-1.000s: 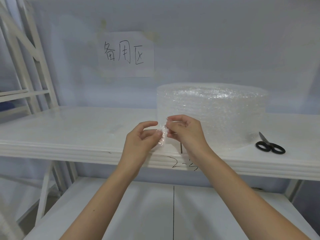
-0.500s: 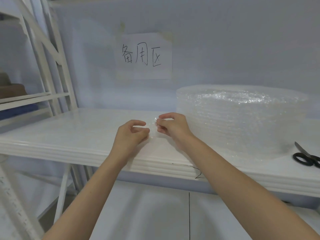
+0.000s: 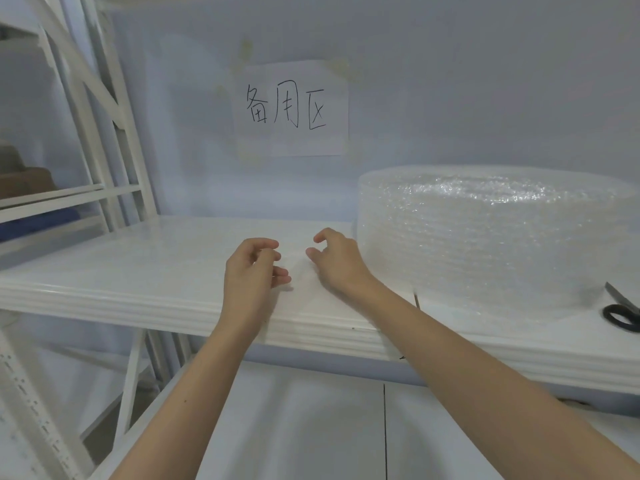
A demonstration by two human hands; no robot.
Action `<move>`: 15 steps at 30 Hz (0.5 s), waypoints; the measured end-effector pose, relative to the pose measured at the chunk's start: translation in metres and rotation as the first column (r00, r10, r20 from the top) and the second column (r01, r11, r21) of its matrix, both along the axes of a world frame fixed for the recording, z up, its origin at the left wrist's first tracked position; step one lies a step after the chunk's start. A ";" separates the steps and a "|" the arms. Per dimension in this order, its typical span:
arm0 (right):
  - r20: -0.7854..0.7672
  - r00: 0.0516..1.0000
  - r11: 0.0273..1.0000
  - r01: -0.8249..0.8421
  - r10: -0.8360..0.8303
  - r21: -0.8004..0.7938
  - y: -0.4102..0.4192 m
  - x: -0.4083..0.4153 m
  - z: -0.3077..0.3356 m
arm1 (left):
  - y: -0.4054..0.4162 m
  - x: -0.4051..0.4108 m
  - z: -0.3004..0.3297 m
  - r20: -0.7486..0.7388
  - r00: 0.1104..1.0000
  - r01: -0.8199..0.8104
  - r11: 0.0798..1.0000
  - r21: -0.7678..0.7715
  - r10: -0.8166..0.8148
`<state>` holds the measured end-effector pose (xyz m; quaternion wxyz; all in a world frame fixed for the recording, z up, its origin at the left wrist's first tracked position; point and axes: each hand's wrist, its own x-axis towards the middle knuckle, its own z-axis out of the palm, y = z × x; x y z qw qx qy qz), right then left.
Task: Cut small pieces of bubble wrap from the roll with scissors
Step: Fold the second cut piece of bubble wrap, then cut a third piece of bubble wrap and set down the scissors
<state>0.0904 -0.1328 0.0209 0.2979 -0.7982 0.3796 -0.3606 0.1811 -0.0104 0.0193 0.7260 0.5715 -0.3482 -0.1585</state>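
Note:
A big roll of clear bubble wrap (image 3: pixel 491 237) lies flat on the white shelf (image 3: pixel 138 292), at the right. Black-handled scissors (image 3: pixel 621 311) rest on the shelf to the right of the roll, partly cut off by the frame edge. My left hand (image 3: pixel 254 268) and my right hand (image 3: pixel 337 261) hover low over the shelf just left of the roll, a small gap between them. Both have loosely curled, spread fingers and hold nothing that I can see. I cannot make out the small cut piece against the white surface between the hands.
A paper sign with handwritten characters (image 3: pixel 294 109) is taped to the wall behind. A white rack frame (image 3: pixel 104 133) stands at the left, with brown and blue items behind it. A lower shelf (image 3: pixel 311 427) runs beneath my forearms.
Both hands carried a small bubble wrap piece leftward from the roll down to the shelf. Their fingers have now parted and the pinch is released. The view shifted left.

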 end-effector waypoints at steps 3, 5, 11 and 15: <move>-0.046 0.999 0.996 -0.005 0.001 -0.089 0.020 -0.016 0.004 | 0.001 -0.001 0.000 0.018 1.000 0.009 1.000 0.008 -0.009; -0.083 0.997 0.988 -0.023 0.011 -0.151 0.037 -0.034 0.007 | 0.001 -0.003 0.001 0.021 0.999 0.032 0.999 0.019 -0.032; 0.204 0.978 0.986 0.063 -0.030 -0.155 0.098 -0.136 0.012 | 0.002 -0.016 0.009 0.081 0.989 0.118 0.988 0.099 -0.126; 0.422 0.868 0.912 0.366 -0.262 -0.186 0.107 -0.217 0.008 | 0.002 -0.056 0.010 0.210 0.943 0.229 0.962 0.151 -0.257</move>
